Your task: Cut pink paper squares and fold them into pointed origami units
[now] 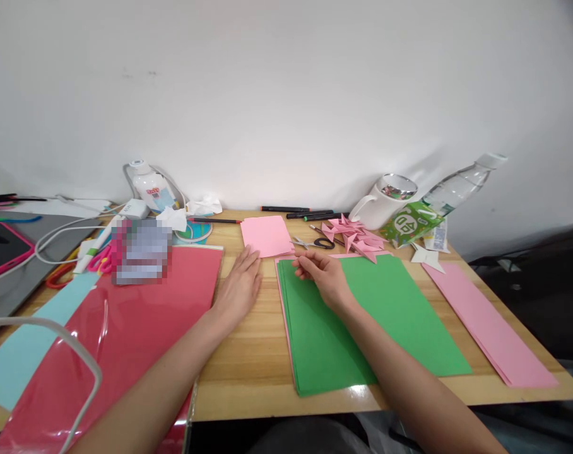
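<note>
- Two bare forearms reached in from the near edge of one wooden table (242,391).
- One loop of white cable (85,356) arched at the near left.
- One red sheet (139,340) in clear plastic lay left of the arms, with one pale blue sheet (35,350) beyond its left edge.
- Right of centre lay one stack of green sheets (385,321), its layers too closely aligned to count, with pink paper showing beneath; farther right were overlapping long pink strips (490,325), at least two.
- The left hand (239,287) was laid palm down, fingers extended and nearly together, their tips at the near left corner of one pile of pink squares (267,236). It pinched nothing.
- The right hand (322,271) was over the far left corner of the green stack, fingers curled toward the thumb; whether they pinched anything could not be told.
- The pile of pink squares lay centrally, between the hands and the wall, its sheets uncountable.
- Just right of it was one pair of black-handled scissors (323,243), then one heap of folded pink pieces (355,238), too overlapped to count.
- Behind stood one white mug (378,205), beside one green packet (412,224) and one clear bottle (461,183), tilted.
- Three dark markers (310,214) lay near the wall (286,94); one white bottle (154,188) was at the left.
</note>
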`<state>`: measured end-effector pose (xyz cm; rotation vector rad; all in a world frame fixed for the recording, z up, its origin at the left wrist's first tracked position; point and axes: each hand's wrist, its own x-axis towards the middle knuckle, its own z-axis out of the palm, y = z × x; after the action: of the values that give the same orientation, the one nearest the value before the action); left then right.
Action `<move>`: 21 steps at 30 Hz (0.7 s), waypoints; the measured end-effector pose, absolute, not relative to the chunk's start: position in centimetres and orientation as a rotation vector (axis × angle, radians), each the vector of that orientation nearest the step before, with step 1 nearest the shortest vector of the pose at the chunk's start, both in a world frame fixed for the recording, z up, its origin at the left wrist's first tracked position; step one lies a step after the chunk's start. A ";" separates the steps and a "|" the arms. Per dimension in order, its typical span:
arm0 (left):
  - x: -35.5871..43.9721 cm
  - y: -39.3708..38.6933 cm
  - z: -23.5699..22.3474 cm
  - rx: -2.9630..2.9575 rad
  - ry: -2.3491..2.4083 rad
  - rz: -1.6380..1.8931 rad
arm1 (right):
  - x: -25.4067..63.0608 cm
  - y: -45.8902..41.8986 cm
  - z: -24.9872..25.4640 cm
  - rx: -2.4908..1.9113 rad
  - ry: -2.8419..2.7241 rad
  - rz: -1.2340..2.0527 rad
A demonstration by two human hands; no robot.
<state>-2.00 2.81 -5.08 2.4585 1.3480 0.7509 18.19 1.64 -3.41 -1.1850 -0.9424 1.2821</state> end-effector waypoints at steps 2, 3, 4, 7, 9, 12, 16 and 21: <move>-1.9 2.8 -5.0 2.455 1.354 0.793 | 18.0 1.5 -3.4 -1.192 -0.995 1.298; -1.9 2.7 -4.9 2.453 1.364 0.816 | 18.0 1.5 -3.5 -1.198 -1.018 1.297; -1.8 2.7 -4.8 2.451 1.376 0.837 | 17.9 1.5 -3.6 -1.205 -1.039 1.292; -1.7 2.6 -4.6 2.442 1.405 0.889 | 17.8 1.4 -3.8 -1.209 -1.089 1.257; -1.7 2.6 -4.5 2.435 1.408 0.907 | 17.7 1.4 -4.0 -1.197 -1.110 1.223; -1.7 2.7 -4.6 2.420 1.410 0.938 | 17.7 1.4 -4.3 -1.181 -1.124 1.193; -1.8 2.8 -4.5 2.399 1.381 0.964 | 17.8 1.5 -4.3 -1.151 -1.095 1.234; -1.8 2.6 -4.2 2.410 1.345 0.990 | 18.1 1.6 -4.0 -1.029 -1.049 1.350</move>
<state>-1.81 2.59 -4.23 2.4103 1.3448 0.9897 18.09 1.57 -4.04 -1.0286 -1.0489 1.3496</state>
